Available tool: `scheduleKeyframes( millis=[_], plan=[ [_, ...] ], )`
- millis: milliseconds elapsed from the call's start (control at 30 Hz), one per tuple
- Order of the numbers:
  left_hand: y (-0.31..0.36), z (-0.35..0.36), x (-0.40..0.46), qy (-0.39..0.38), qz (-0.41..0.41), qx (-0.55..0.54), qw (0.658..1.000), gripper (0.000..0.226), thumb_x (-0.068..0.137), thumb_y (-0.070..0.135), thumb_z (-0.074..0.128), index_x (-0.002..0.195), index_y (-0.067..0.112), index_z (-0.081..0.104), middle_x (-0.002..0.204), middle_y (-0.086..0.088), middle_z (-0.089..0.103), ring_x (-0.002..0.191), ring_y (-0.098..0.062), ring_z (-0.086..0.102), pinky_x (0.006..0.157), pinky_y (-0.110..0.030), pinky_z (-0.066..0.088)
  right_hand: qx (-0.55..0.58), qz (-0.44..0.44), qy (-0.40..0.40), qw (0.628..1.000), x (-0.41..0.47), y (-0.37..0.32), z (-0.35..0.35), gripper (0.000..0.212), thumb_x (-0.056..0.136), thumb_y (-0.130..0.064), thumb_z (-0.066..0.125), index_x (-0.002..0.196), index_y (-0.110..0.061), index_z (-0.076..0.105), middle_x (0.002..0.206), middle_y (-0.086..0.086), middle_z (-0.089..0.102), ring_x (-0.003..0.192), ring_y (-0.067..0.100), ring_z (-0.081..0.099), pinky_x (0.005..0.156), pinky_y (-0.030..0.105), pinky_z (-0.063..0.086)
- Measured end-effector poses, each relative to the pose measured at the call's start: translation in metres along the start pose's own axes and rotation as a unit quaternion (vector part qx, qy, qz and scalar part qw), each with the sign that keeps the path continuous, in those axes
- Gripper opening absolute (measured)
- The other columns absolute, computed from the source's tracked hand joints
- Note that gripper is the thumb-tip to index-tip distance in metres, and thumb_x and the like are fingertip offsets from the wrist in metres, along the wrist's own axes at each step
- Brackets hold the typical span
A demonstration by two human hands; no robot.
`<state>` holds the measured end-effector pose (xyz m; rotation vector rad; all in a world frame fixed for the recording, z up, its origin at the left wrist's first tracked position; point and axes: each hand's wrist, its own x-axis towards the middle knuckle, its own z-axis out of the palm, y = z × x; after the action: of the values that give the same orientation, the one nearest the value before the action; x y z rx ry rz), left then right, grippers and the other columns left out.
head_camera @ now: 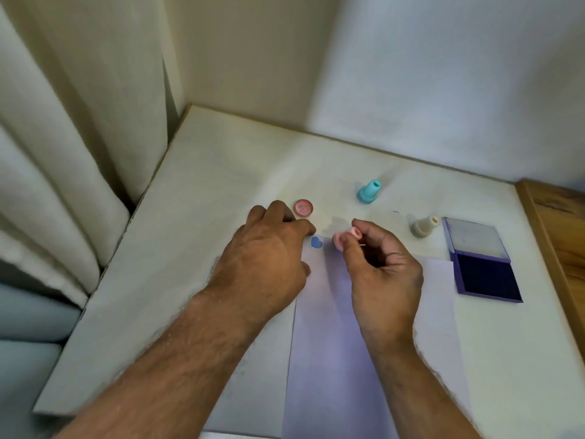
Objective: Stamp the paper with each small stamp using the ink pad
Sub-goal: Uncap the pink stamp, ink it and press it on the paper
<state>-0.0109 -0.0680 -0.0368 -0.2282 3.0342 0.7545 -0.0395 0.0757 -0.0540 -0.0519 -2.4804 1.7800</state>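
A white paper sheet (pixel 332 337) lies on the table, with one blue heart print (pixel 316 242) near its far left corner. My right hand (pixel 381 267) pinches a small pink stamp (pixel 342 238) just right of the print, a little above the paper. Palm down, my left hand (pixel 269 251) rests on the paper's left edge, fingers curled beside the heart. A pink round cap (pixel 304 207) lies just beyond my left fingers. Farther back stands a teal stamp (pixel 369 191), and a beige stamp (pixel 424 226) stands at the right. The open purple ink pad (pixel 487 277) lies at the far right.
The table (pixel 196 217) is white and sits in a corner between a cream curtain (pixel 57 153) on the left and a wall behind. A wooden ledge (pixel 557 229) borders the table's right side, close to the ink pad.
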Motion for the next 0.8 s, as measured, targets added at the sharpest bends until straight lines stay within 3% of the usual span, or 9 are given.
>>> scheduleKeyframes(
  millis=[267, 633, 800],
  plan=[
    [-0.003, 0.002, 0.001, -0.003, -0.003, -0.006, 1.000, 0.055, 0.082, 0.037, 0.068, 0.133, 0.036, 0.049, 0.129, 0.010, 0.040, 0.120, -0.014, 0.036, 0.099, -0.026, 0.037, -0.056, -0.049, 0.020, 0.997, -0.003, 0.002, 0.005, 0.027, 0.085, -0.024, 0.073, 0.111, -0.029, 0.070, 0.095, -0.019, 0.069, 0.086, 0.007, 0.066, 0.074, 0.008, 0.050],
    [-0.003, 0.002, 0.001, -0.005, 0.002, -0.012, 1.000, 0.054, 0.081, 0.032, 0.069, 0.132, 0.038, 0.050, 0.127, 0.010, 0.042, 0.117, -0.014, 0.037, 0.096, -0.027, 0.039, -0.139, -0.086, 0.016, 0.987, -0.001, 0.000, 0.009, 0.019, 0.086, -0.023, 0.072, 0.105, -0.022, 0.075, 0.091, -0.012, 0.073, 0.081, 0.004, 0.068, 0.078, 0.016, 0.056],
    [-0.003, 0.002, 0.002, -0.008, 0.002, -0.003, 1.000, 0.054, 0.082, 0.032, 0.067, 0.132, 0.040, 0.051, 0.128, 0.010, 0.041, 0.117, -0.015, 0.037, 0.096, -0.027, 0.039, -0.214, -0.068, -0.030, 0.974, 0.013, -0.012, 0.004, 0.012, 0.083, -0.025, 0.074, 0.094, -0.023, 0.076, 0.079, -0.010, 0.074, 0.070, 0.003, 0.066, 0.069, 0.005, 0.049]
  ],
)
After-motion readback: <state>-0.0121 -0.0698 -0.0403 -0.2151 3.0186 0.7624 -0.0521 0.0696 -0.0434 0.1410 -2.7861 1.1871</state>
